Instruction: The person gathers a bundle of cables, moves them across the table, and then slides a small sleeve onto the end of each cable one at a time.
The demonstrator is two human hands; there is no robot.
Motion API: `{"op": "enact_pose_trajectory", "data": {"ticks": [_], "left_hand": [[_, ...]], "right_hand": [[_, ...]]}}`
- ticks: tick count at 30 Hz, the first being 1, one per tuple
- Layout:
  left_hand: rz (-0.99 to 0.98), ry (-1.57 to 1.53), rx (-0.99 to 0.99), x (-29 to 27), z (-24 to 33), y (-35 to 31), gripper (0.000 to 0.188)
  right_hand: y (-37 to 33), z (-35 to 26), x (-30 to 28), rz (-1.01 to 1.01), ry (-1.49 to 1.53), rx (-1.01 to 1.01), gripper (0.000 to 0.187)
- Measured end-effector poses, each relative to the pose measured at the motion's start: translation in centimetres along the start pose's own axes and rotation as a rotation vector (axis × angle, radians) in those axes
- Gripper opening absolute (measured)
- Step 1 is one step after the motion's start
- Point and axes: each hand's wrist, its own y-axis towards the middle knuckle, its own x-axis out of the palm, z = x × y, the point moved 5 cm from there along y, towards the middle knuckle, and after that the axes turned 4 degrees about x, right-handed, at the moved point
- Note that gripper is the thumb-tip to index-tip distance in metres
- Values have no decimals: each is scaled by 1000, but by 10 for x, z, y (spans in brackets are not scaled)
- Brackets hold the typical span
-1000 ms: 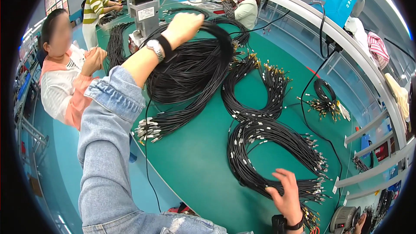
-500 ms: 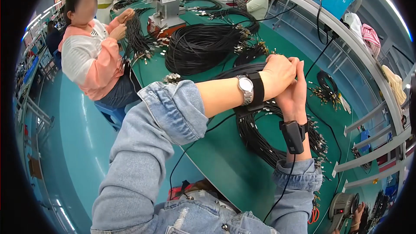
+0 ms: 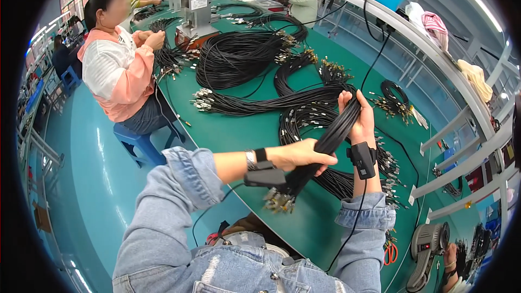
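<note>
A thick bundle of black cables [image 3: 339,129] is bent back on itself in my hands. One leg runs left across the table to silvery connector ends; the other slants toward me, ending in metal connectors [image 3: 279,201] near the table's front edge. My left hand [image 3: 300,154] is wrapped round the near leg, thumb on top. At the bend, my right hand [image 3: 362,120] holds the bundle, fingers up behind it and palm partly covered by the cables. Beneath my hands lies another coil of black cables [image 3: 290,130] with white-banded ends, partly hidden.
A big black cable coil [image 3: 230,59] lies farther back, beside a grey bench machine [image 3: 196,11]. At right are a small cable coil [image 3: 395,95], a metal frame rail [image 3: 434,57] and red-handled scissors [image 3: 390,254]. A co-worker [image 3: 122,59] sits at left, handling cables.
My hands were together over the cables; now they are apart. The left has come down toward me, and the bundle's near leg shows between them. The view has shifted slightly.
</note>
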Motion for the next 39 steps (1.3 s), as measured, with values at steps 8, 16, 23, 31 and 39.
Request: {"op": "enact_pose_trajectory", "data": {"ticks": [8, 16, 23, 31, 39], "left_hand": [[157, -190, -65, 64, -31, 93, 22], [207, -398, -285, 74, -92, 170, 21], [-44, -436, -309, 79, -115, 149, 17], [-32, -449, -170, 103, -105, 103, 24], [174, -677, -24, 144, -130, 113, 20]], "right_hand": [[-122, -14, -26, 296, -807, -43, 55], [-244, 23, -91, 524, -786, -81, 52], [-266, 14, -115, 538, -868, 48, 50], [-295, 9, -104, 322, -1194, 83, 54], [-310, -19, -128, 467, -1413, 54, 59]]}}
